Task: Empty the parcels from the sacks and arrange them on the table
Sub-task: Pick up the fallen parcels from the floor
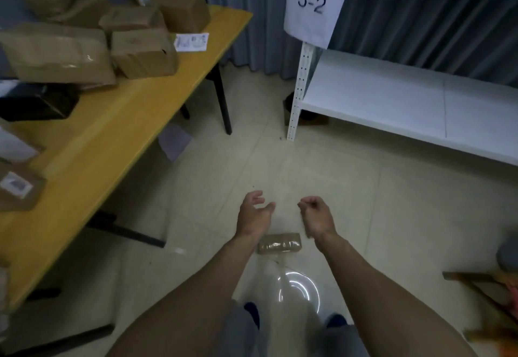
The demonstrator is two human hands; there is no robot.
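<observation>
Left hand (253, 211) spread, right hand (316, 213) curled, empty; parcel (279, 243) lying on floor (378, 205)

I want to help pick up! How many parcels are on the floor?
1: a brown taped parcel lies on the floor just ahead of the person's shoes. A brown shape under the white shelf unit may be another; it is too dim to tell.

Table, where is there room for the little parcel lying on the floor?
The table has a long bare strip along its right edge, from the white label toward the near end, bordered on the left by the black parcel and the labelled parcel. The far left corner is crowded with stacked brown parcels.
</observation>
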